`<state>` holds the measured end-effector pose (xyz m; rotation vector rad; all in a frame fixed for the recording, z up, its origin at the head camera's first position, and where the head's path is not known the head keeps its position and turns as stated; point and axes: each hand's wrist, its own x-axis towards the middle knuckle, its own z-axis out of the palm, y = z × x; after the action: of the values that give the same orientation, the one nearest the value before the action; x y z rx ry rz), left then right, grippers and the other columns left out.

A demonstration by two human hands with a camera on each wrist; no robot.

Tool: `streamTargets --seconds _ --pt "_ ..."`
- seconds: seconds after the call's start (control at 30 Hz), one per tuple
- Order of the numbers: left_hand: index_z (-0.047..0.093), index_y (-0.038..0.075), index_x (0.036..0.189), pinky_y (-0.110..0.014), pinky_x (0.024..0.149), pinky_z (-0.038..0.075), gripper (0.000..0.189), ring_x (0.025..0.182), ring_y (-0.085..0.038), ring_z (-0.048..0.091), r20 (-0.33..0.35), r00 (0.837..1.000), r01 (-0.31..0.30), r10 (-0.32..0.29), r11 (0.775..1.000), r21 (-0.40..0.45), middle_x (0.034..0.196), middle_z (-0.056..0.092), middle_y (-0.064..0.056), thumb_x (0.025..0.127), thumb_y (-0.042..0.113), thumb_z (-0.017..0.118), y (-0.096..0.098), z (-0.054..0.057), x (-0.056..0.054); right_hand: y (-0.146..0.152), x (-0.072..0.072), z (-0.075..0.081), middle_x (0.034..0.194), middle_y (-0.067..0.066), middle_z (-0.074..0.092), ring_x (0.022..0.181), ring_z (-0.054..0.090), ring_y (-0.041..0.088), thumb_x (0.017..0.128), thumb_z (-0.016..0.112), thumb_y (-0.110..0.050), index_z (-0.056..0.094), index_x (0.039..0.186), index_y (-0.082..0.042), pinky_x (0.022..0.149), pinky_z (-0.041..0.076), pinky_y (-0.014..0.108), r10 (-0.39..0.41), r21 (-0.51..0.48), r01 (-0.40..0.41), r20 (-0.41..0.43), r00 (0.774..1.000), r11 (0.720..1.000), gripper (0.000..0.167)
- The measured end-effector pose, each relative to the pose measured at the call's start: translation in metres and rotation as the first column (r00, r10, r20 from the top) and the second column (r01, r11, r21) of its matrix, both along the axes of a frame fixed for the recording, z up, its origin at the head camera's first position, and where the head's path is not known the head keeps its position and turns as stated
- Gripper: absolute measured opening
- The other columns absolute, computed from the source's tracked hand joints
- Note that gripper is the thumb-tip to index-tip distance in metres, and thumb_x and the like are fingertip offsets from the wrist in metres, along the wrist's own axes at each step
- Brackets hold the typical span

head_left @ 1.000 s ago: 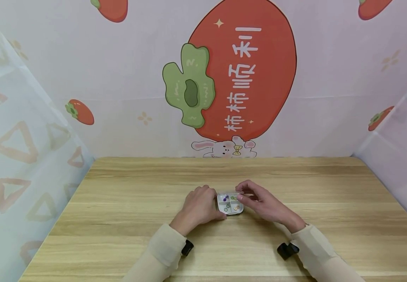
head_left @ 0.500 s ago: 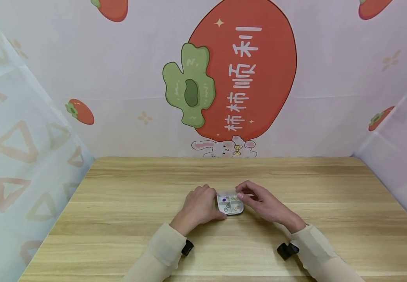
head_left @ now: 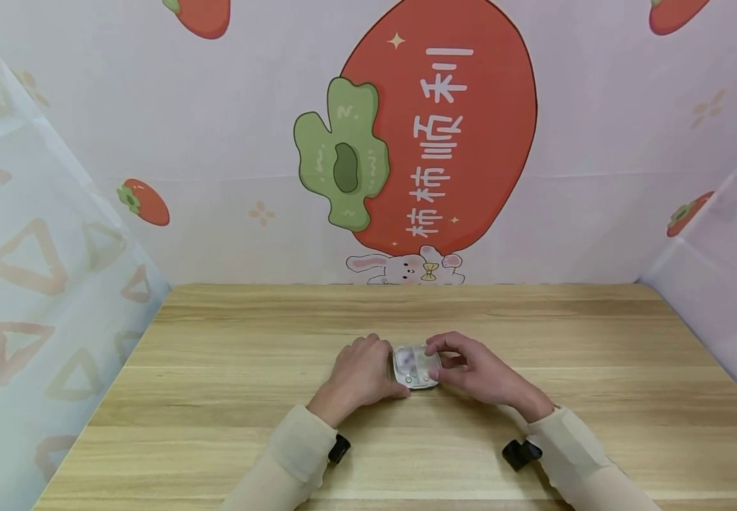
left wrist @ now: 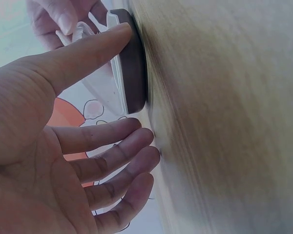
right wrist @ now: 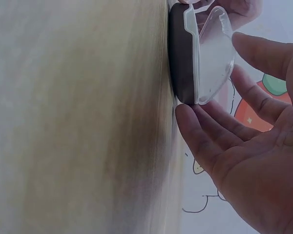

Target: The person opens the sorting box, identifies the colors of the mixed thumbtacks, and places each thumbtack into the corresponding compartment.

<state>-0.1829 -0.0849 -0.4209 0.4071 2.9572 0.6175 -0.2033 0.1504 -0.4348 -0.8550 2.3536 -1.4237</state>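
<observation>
A small pill case [head_left: 416,383] with a dark base and white divided tray lies flat on the wooden table. Its clear lid [right wrist: 219,63] slants partly lowered over the compartments. Small coloured pieces [head_left: 409,379] show in the near compartments; those behind are blurred through the lid. My left hand [head_left: 363,369] holds the case at its left side, thumb on the near edge, as the left wrist view shows. From the right, my right hand [head_left: 479,369] holds the lid's edge between thumb and index finger, while its lower fingertips rest beside the base.
The wooden table [head_left: 247,319] extends around both hands. Behind it stands a printed cloth backdrop [head_left: 240,113] with persimmons and a rabbit; patterned side panels [head_left: 36,213] flank it. Black wrist devices [head_left: 521,454] sit at the cuffs.
The clear lid has swung from standing at the back down toward the tray, covering the view of the far compartments. My right thumb has come nearer with it; my left hand stays put.
</observation>
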Motion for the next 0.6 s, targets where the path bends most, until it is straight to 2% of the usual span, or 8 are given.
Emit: streamTargets --seconds 0.27,0.6 --pt "0.070 0.007 0.094 -0.038 0.068 0.044 0.054 0.075 -0.019 0.050 0.003 1.000 0.010 -0.010 1.000 -0.008 0.080 0.052 0.000 0.067 0.047 0.094 -0.0002 -0.0014 -0.0004 0.0004 0.0014 -0.0019 0.136 0.021 0.053 0.121 0.057 0.039 0.094 0.073 -0.007 0.060 0.120 -0.003 0.101 0.049 0.051 0.017 0.015 -0.017 -0.020 1.000 1.000 0.030" --pt "0.071 0.007 0.099 -0.037 0.068 0.045 0.057 0.076 -0.019 0.051 -0.005 1.000 0.021 -0.022 0.999 -0.024 0.082 0.054 0.000 0.068 0.048 0.093 0.0001 -0.0025 -0.0020 -0.0029 0.0020 0.0007 0.136 0.015 0.052 0.120 0.058 0.036 0.091 0.073 0.000 0.059 0.122 -0.005 0.101 0.049 0.049 0.007 0.069 -0.005 -0.026 1.000 0.998 0.034"
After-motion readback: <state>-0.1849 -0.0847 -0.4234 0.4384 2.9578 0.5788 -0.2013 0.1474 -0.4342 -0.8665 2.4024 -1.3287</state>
